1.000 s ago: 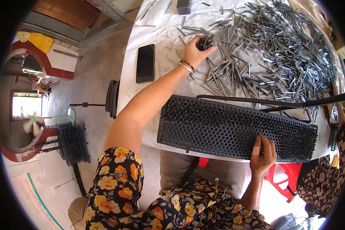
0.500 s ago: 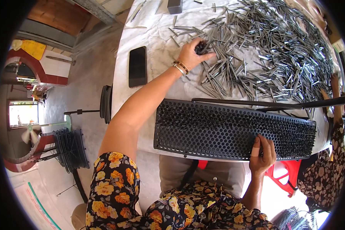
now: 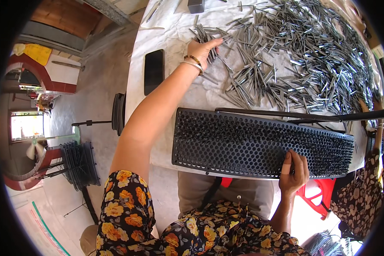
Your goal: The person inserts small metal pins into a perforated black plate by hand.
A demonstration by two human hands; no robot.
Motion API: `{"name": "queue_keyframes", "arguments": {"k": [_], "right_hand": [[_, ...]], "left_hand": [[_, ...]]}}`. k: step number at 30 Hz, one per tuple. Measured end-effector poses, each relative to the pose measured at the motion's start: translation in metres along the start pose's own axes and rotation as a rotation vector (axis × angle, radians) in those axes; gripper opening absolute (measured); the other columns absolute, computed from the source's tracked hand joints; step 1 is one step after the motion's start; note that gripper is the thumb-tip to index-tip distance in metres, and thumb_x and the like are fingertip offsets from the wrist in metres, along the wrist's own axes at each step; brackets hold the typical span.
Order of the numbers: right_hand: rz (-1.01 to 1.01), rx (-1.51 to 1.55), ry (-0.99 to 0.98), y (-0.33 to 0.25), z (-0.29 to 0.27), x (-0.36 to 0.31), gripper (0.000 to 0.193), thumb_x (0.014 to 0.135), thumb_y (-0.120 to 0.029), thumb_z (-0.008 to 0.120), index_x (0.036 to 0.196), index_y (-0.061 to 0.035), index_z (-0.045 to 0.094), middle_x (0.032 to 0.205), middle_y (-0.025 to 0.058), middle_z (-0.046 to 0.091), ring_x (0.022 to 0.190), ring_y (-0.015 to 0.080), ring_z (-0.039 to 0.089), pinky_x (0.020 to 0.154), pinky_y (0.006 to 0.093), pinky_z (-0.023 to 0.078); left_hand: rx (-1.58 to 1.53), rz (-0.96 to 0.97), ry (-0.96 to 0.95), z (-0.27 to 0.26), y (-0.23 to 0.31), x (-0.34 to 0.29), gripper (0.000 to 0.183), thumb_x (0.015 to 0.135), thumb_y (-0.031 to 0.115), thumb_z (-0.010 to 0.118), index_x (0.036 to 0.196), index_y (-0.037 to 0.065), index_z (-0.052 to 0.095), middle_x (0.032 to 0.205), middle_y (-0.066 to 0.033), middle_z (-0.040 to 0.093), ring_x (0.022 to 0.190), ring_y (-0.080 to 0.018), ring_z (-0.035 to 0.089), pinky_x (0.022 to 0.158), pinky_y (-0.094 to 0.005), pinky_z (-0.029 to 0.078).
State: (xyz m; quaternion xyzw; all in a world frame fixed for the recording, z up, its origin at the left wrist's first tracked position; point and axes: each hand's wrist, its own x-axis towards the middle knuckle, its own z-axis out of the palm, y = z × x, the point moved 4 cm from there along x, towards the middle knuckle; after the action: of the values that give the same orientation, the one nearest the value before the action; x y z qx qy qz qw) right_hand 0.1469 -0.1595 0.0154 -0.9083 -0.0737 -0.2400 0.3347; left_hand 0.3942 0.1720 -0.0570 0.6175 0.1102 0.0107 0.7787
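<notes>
Near the back left of the table, my left hand (image 3: 204,50) is closed round a bunch of thin dark strips (image 3: 210,57), their ends poking out past the fingers. The big heap of similar loose strips (image 3: 303,64) spreads to its right. In front of me lies a long black perforated panel (image 3: 226,155), with black pieces set in many holes along its far side and right end. My right hand (image 3: 295,173) rests at the panel's near edge, right of its middle. Its fingers are curled together, one with a pale wrap; whatever they pinch is hidden.
A dark phone (image 3: 154,72) lies left of my left forearm. A small dark block (image 3: 196,6) stands at the table's far edge. A black bar (image 3: 286,114) runs along the panel's far side. Another person's patterned clothing (image 3: 362,192) shows at the right, near a red stool (image 3: 318,196).
My left hand has moved a little left and away from me, from the heap's edge, with the bunch of strips in it. My right hand has barely moved.
</notes>
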Motion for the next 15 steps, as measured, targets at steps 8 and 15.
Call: {"name": "queue_keyframes", "arguments": {"k": [8, 15], "right_hand": [[0.05, 0.0, -0.017, 0.002, 0.0, -0.002, 0.011, 0.075, 0.003, 0.066, 0.086, -0.0006, 0.066, 0.072, 0.0089, 0.063, 0.053, 0.0165, 0.056, 0.046, 0.0267, 0.041], [0.03, -0.002, -0.027, 0.002, -0.002, 0.002, 0.011, 0.075, 0.002, 0.066, 0.086, -0.001, 0.066, 0.071, 0.0093, 0.062, 0.053, 0.0194, 0.057, 0.048, 0.0284, 0.042]], "left_hand": [[0.435, 0.526, 0.263, -0.017, -0.006, -0.013, 0.033, 0.067, 0.015, 0.078, 0.086, 0.003, 0.054, 0.072, 0.0014, 0.057, 0.062, -0.0056, 0.049, 0.057, -0.0233, 0.044], [0.287, 0.323, 0.154, -0.007, -0.006, -0.01, 0.026, 0.073, 0.012, 0.074, 0.089, 0.002, 0.056, 0.077, -0.0025, 0.062, 0.064, -0.0105, 0.058, 0.06, -0.0252, 0.048]]}}
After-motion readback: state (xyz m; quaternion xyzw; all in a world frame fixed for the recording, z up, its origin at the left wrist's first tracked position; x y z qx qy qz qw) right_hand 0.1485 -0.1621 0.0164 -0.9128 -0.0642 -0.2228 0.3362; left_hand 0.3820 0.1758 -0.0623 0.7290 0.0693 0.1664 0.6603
